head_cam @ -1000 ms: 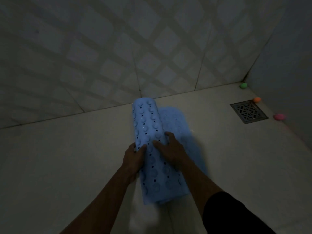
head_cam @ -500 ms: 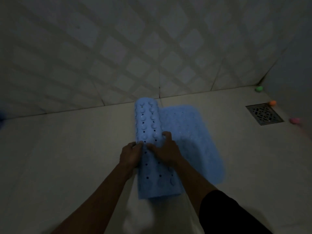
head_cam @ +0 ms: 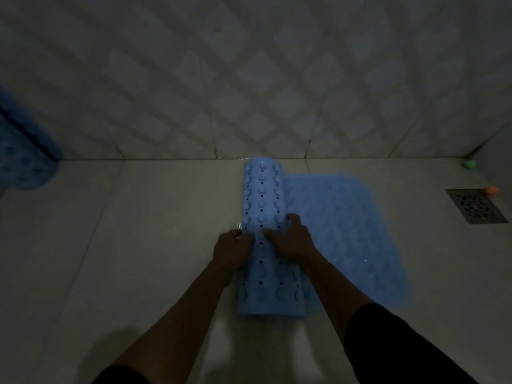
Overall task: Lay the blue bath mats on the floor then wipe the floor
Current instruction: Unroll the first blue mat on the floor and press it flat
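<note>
The pale tiled floor (head_cam: 138, 245) is taking up most of the view, meeting a diamond-patterned wall (head_cam: 249, 79) at the far side. On it, in the middle, the blue bath mat (head_cam: 340, 234) is lying partly spread: its right part is flat on the tiles, while its left part is sitting as a roll (head_cam: 263, 195) with suction cups facing up, running from near the wall toward the person. By my reading, laying this mat is about half done, with the roll yet to open leftward. A second blue mass (head_cam: 22, 162), possibly another mat, is leaning at the far left, apparently not yet laid, and no wiping tool is showing, so the wiping looks unstarted. The left hand (head_cam: 231, 250) is curling its fingers round the roll's left edge; the right hand (head_cam: 291, 239) is pressing bent fingers on top. A drain grate (head_cam: 475, 206) is sitting at the far right, with small green (head_cam: 469, 164) and orange (head_cam: 491, 190) balls nearby.
</note>
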Tool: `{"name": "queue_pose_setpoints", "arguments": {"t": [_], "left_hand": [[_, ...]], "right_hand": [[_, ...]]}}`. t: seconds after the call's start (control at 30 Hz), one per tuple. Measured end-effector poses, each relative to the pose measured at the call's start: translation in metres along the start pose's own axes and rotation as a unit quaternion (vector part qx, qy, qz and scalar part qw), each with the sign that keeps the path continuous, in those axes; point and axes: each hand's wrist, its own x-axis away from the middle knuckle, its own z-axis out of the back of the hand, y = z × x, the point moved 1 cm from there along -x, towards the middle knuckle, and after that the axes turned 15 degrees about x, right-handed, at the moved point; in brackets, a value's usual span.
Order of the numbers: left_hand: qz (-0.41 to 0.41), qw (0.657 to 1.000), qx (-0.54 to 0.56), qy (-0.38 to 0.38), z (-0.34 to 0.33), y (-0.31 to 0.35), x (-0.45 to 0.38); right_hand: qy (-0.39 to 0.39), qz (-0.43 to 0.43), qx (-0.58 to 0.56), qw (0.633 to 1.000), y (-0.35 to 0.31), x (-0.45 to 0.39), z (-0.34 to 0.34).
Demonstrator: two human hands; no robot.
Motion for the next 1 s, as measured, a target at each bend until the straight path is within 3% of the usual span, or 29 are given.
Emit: {"name": "queue_pose_setpoints", "arguments": {"t": [0.17, 0.43, 0.67, 0.83, 1.0], "left_hand": [[-0.031, 0.999, -0.011, -0.004, 0.014, -0.009, 0.006], [-0.015, 0.998, -0.059, -0.031, 0.037, -0.026, 0.004], [-0.009, 0.998, 0.041, 0.056, 0.042, -0.023, 0.027], [-0.025, 0.995, 0.043, 0.082, 0.046, -0.027, 0.041], [0.007, 0.995, 0.017, 0.099, 0.059, -0.032, 0.043]], "right_hand": [[0.043, 0.013, -0.039, 0.998, -0.009, 0.007, -0.011], [-0.004, 0.013, -0.056, 0.998, -0.025, 0.014, -0.014], [-0.031, 0.05, -0.02, 0.998, -0.053, 0.014, -0.024], [0.04, 0.058, -0.092, 0.993, -0.054, 0.012, -0.045], [-0.059, 0.059, -0.099, 0.992, -0.059, 0.0, -0.063]]}}
